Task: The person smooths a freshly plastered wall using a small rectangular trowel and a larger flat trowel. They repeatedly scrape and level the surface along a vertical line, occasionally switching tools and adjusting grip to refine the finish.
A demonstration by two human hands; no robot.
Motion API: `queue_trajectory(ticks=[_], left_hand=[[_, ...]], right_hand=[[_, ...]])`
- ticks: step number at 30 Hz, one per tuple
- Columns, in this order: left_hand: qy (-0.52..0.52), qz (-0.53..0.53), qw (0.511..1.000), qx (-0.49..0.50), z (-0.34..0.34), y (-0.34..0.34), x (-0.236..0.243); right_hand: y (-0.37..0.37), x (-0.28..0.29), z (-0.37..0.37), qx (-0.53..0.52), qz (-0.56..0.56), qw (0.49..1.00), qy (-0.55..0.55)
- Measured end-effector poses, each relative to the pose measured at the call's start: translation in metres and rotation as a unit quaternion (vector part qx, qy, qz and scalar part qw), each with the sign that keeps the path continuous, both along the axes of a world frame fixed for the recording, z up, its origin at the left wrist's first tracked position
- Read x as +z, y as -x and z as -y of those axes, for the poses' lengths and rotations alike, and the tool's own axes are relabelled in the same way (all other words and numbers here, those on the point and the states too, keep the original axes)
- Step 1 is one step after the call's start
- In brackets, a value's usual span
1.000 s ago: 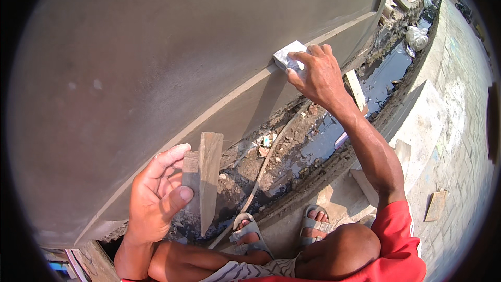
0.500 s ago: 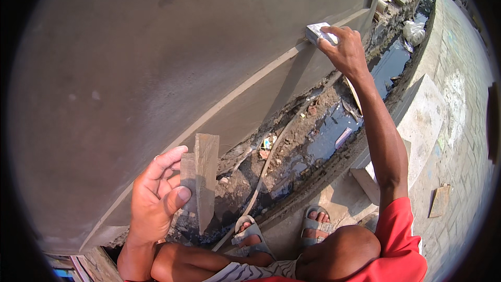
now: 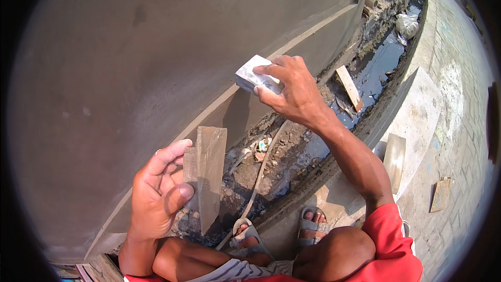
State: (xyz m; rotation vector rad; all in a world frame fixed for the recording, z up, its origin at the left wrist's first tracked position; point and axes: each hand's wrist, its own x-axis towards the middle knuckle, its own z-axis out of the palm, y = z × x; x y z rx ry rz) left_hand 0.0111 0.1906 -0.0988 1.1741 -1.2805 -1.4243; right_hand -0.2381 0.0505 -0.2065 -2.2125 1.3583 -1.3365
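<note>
My right hand (image 3: 292, 86) grips a small pale block (image 3: 252, 71), white on top and grey at the side, over the raised light strip (image 3: 209, 109) along the grey plastered wall (image 3: 130, 62). Whether the block touches the strip, I cannot tell. Lower left, my left hand (image 3: 162, 185) holds a wooden board (image 3: 211, 172) upright, thumb toward me. A smaller wooden piece (image 3: 190, 166) lies against the board on the finger side; how they are joined is hidden.
A ditch with dark water (image 3: 383, 60), rubble and a hose (image 3: 261, 177) runs beside the wall. Wood pieces lie over the ditch (image 3: 349, 87), on a concrete slab (image 3: 395, 162) and on the paving (image 3: 441, 194). My sandalled feet (image 3: 313, 224) rest on the concrete edge.
My right hand has come back along the strip with the pale block, left and nearer to me. My left hand keeps the board in nearly the same place. The view has shifted slightly.
</note>
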Motion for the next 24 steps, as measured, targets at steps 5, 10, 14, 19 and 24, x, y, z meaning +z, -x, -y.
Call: queue_trajectory(ticks=[5, 10, 14, 19, 24], left_hand=[[-0.005, -0.003, 1.0, 0.021, 0.001, -0.007, -0.007], [-0.015, -0.002, 0.999, 0.047, 0.0, -0.01, -0.005], [-0.017, 0.003, 0.999, 0.043, 0.001, -0.009, -0.006], [-0.008, 0.013, 1.0, 0.027, 0.007, -0.006, -0.008], [-0.011, 0.0, 1.0, -0.003, 0.011, 0.013, -0.007]], right_hand=[[0.105, 0.001, 0.07, -0.221, -0.006, 0.975, 0.008], [0.112, -0.012, 0.09, -0.227, -0.117, 0.966, -0.025], [0.085, -0.009, 0.07, -0.19, -0.147, 0.971, -0.017], [-0.004, -0.009, 0.021, -0.061, -0.15, 0.987, -0.008], [-0.021, 0.0, -0.011, 0.094, 0.0, 0.995, 0.011]])
